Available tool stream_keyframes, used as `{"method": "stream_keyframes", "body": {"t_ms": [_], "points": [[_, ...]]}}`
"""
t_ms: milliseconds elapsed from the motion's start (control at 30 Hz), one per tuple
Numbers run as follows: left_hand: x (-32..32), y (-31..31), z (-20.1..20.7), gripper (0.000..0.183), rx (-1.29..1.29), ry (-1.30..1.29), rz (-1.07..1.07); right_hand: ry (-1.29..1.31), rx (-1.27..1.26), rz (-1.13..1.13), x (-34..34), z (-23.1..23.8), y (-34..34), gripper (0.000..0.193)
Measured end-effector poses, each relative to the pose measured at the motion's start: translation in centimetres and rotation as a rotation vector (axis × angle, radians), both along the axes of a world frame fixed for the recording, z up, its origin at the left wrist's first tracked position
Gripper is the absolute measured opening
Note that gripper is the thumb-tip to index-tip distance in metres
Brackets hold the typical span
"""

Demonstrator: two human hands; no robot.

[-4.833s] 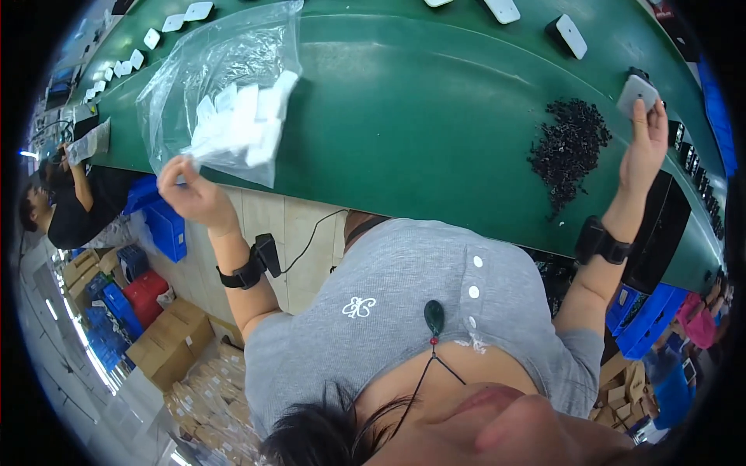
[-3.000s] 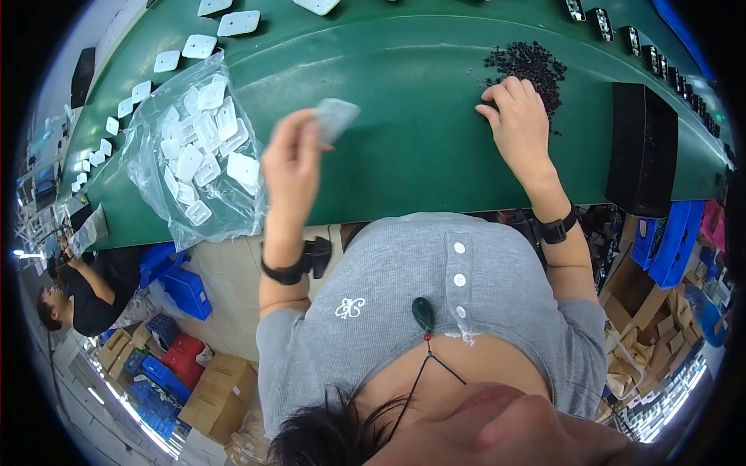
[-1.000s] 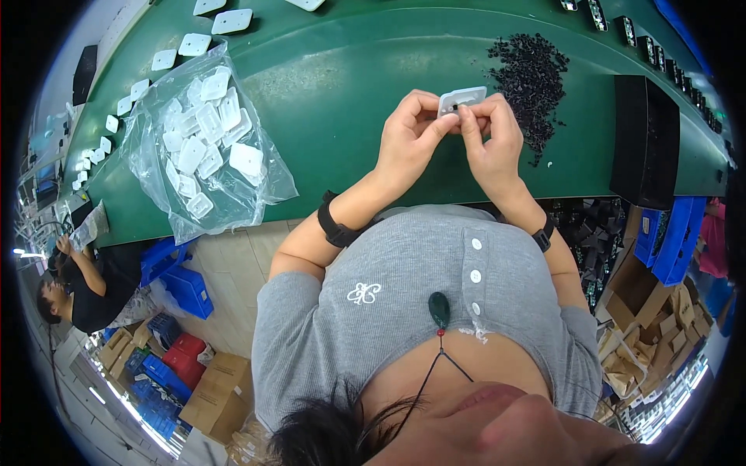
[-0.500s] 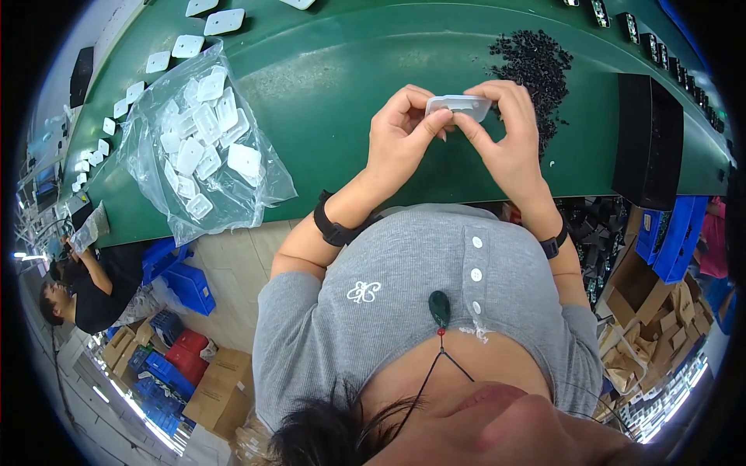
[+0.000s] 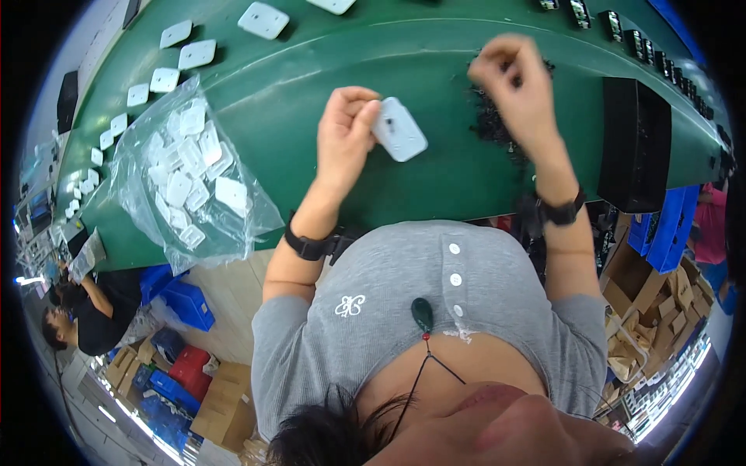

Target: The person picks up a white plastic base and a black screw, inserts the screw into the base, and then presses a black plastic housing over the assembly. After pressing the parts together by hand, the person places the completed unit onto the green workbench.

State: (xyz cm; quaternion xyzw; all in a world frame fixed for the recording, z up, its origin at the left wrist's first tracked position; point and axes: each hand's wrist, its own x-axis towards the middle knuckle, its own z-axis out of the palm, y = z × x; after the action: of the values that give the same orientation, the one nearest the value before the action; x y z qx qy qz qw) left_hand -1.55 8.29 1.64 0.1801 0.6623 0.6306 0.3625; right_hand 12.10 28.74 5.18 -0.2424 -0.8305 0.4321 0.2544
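A white plastic cover, flat with rounded corners, is pinched at its left edge between the thumb and fingers of my left hand. It is held above the green table, its broad face showing a small dark slot. My right hand is over the pile of small black parts, its fingers curled and smeared by motion. Whether anything is between those fingers cannot be made out.
A clear plastic bag of white covers lies at left on the green table. More white covers line the far left side. At right stand a black box and a row of dark parts. Another person is at far left.
My right hand has let go of the white cover and moved up to the black pile. My left hand has moved left with the cover, which now turns its broad face up.
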Motion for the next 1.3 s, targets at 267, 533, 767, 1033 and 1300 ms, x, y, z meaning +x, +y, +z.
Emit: {"method": "stream_keyframes", "body": {"t_ms": [267,533,767,1033,1300], "points": [[-1.5,1.1,0.1,0.008,-0.216,0.785,-0.182,0.186,0.215,0.027,-2.6,-0.5,19.6,0.054],[1.9,-1.3,0.6,0.064,-0.448,1.211,-0.282,-0.045,0.127,0.209,0.3,1.6,3.5,0.040],[1.1,-1.0,-0.5,0.054,-0.182,1.245,-0.261,-0.023,-0.025,0.388,7.6,-1.4,-8.3,0.055],[-0.2,-2.1,-0.3,0.048,-0.102,1.232,-0.418,-0.183,0.167,0.344,8.3,-0.6,-9.1,0.050],[0.0,-3.5,-0.7,0.050,0.057,1.009,-0.275,-0.059,0.330,0.368,1.6,-1.3,-7.2,0.045]]}}
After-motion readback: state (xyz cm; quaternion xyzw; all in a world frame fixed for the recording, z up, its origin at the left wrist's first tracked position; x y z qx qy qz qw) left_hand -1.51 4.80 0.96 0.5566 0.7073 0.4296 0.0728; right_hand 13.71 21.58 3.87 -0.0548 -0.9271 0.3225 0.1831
